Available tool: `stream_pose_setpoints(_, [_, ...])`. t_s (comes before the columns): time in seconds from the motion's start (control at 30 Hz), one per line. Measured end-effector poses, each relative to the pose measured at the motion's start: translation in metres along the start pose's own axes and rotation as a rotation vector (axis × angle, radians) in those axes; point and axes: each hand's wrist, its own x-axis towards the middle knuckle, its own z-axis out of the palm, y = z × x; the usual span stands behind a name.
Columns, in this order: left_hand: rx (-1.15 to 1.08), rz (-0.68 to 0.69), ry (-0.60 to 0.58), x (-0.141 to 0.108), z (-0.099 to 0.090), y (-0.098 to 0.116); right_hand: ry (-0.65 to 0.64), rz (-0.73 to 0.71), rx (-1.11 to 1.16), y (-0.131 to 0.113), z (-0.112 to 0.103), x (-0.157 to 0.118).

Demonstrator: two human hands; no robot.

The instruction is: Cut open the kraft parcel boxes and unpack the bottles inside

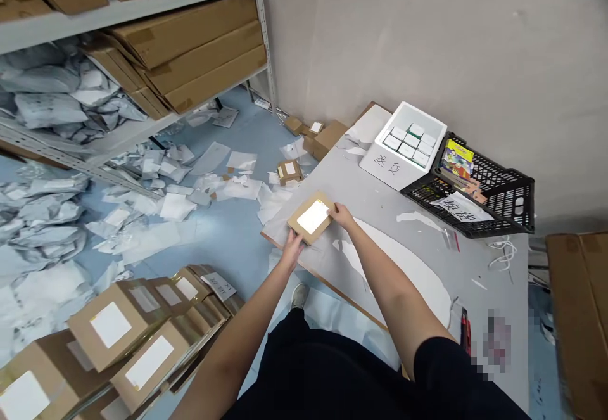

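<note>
Box: a flat brown box [310, 218] with a white label [315, 216] is at the left edge of the bench [344, 182].
Left hand: this hand [293, 247] holds the box's near left side, by the bench's edge.
Right hand: this hand [340, 215] holds the box's right side, farther over the bench.
Step with the box: the box looks to be getting handled with the label facing up.
Next move with the box: it seems to call for a good grip from both hands, since the box could tip off the bench's edge.
Box's underside: hidden; it is hard to tell if the box sits on the bench or is just above it.
Label's words: too bright to read.
Tub and crate: a white tub [412, 176] and a black crate [519, 185] stand side by side on the far right of the bench; the crate's bottom is mostly hidden.
Blurry patch: squares hide something [496, 341] on the near right of the bench, beside a red knife [465, 331].
Stacked boxes: these [135, 337], left of the bench, are cut off.
</note>
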Motion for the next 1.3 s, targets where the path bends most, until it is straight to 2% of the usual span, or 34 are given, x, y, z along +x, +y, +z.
stream_pose_setpoints(0.13, [0.036, 0.099, -0.05, -0.002, 0.013, -0.008, 0.125, 0.065, 0.06, 0.035, -0.006, -0.049])
stream_pose_setpoints(0.23, [0.134, 0.129, -0.11, -0.009, 0.031, -0.018, 0.233, 0.101, 0.145, 0.07, -0.02, -0.109])
stream_pose_setpoints(0.3, [0.23, 0.119, -0.173, -0.016, 0.051, -0.028, 0.315, 0.137, 0.204, 0.095, -0.029, -0.154])
stream_pose_setpoints(0.43, [0.385, 0.086, -0.372, -0.036, 0.11, -0.058, 0.566, 0.219, 0.385, 0.148, -0.049, -0.241])
stream_pose_setpoints(0.53, [0.439, 0.09, -0.499, -0.05, 0.163, -0.085, 0.724, 0.27, 0.492, 0.184, -0.073, -0.288])
stream_pose_setpoints(0.7, [0.47, 0.091, -0.535, -0.064, 0.247, -0.136, 0.86, 0.317, 0.551, 0.239, -0.134, -0.326])
stream_pose_setpoints(0.8, [0.508, 0.037, -0.502, -0.071, 0.281, -0.164, 0.84, 0.322, 0.591, 0.27, -0.167, -0.339])
stream_pose_setpoints(0.87, [0.544, 0.0, -0.465, -0.077, 0.292, -0.177, 0.807, 0.313, 0.619, 0.289, -0.181, -0.347])
stream_pose_setpoints(0.93, [0.576, -0.023, -0.425, -0.084, 0.295, -0.183, 0.758, 0.304, 0.693, 0.304, -0.188, -0.354])
stream_pose_setpoints(1.07, [0.643, -0.06, -0.366, -0.101, 0.285, -0.182, 0.598, 0.336, 0.985, 0.324, -0.189, -0.362])
stream_pose_setpoints(1.13, [0.7, -0.102, -0.352, -0.11, 0.278, -0.181, 0.529, 0.39, 1.053, 0.33, -0.189, -0.363])
stream_pose_setpoints(1.23, [0.771, -0.177, -0.359, -0.121, 0.273, -0.185, 0.474, 0.459, 1.019, 0.337, -0.193, -0.361])
stream_pose_setpoints(1.3, [0.772, -0.185, -0.364, -0.124, 0.274, -0.19, 0.486, 0.441, 0.924, 0.34, -0.199, -0.359])
